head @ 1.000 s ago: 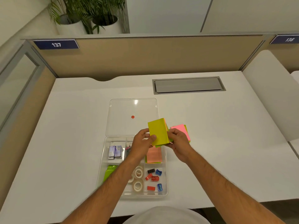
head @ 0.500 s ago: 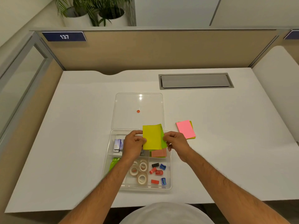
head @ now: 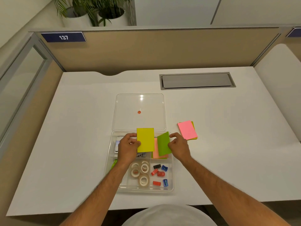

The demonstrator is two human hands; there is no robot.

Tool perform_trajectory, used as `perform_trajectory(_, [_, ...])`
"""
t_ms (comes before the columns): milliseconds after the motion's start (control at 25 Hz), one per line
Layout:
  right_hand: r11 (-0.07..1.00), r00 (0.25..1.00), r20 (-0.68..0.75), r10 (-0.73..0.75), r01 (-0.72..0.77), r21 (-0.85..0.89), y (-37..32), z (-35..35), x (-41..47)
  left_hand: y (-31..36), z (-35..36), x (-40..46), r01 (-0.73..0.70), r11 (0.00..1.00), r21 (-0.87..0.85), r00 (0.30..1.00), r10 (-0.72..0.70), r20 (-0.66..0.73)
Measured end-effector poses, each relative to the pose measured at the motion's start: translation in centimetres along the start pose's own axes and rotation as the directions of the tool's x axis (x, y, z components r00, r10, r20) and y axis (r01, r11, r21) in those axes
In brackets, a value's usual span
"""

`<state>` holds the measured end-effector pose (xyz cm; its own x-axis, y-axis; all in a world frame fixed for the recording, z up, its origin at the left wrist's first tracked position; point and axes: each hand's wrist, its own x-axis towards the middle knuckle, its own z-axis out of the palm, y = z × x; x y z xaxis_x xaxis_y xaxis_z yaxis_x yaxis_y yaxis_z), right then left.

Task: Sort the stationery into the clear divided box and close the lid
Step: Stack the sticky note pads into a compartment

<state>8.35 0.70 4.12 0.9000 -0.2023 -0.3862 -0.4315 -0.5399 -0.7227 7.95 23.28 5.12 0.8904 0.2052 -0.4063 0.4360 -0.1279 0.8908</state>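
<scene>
Split since half a second ago: the two pads I held together are now apart, one per hand. My left hand (head: 129, 146) pinches the yellow pad (head: 145, 139) by its left edge, thumb on the face, held upright over the far-middle of the clear divided box (head: 171, 189). My right hand (head: 178, 144) pinches the green pad (head: 164, 143) at its right edge, tilted, just above the peach notes (head: 155, 150) already lying in the far-right compartment.

Handling, my guess: pads are light, paper-soft, flex if gripped by one corner, loose top sheets may fan. Best held across an edge with thumb and fingers, as now. Not fragile, not slippery.

Outward: tape rolls (head: 141, 172) fill the near-middle compartment, sharpeners (head: 160, 174) the near-right, a green item (head: 114, 164) near-left, partly hidden by my forearm; silver boxes (head: 117, 144) far-left, mostly behind my hand. Lid (head: 140, 111) lies open flat on the counter (head: 73, 144), beyond the box, hinged side touching it. Pink pad (head: 187, 129) on another yellowish pad sits on the counter just right of the box, not yet sorted.

Room: compartment walls are tight around the notes, so pads must go in flat and squared. Counter to the right is open for reaching the pink pad.
</scene>
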Motion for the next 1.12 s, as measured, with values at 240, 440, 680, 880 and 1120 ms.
perform_trajectory(240, [0.973, 0.998, 0.057, 0.009, 0.005, -0.23, -0.2, 1.1, -0.8, 0.2, -0.1, -0.4, -0.006, 1.0, -0.007, 1.0, 0.006, 0.003])
perform_trajectory(440, [0.994, 0.998, 0.023, -0.058, 0.056, 0.096, -0.7, -0.3, -1.0, 0.6, 0.7, -0.9, -0.006, 1.0, -0.009, 0.998, 0.007, 0.063])
perform_trajectory(680, [0.902, 0.974, 0.227, -0.009, -0.09, 0.423, -2.1, -0.9, -1.2, 1.3, 2.7, -1.5, -0.024, 1.0, -0.004, 0.994, 0.024, 0.105])
perform_trajectory(880, [0.949, 0.992, 0.129, 0.002, -0.042, 0.313, -0.9, -1.9, -0.1, 0.9, 2.3, -1.8, -0.076, 0.997, 0.023, 0.99, 0.072, 0.119])
perform_trajectory(1120, [0.999, 0.998, 0.056, 0.041, -0.039, -0.035, 0.4, -0.8, 1.1, 0.1, 1.5, -1.8, -0.055, 0.998, -0.004, 0.992, 0.055, 0.111])
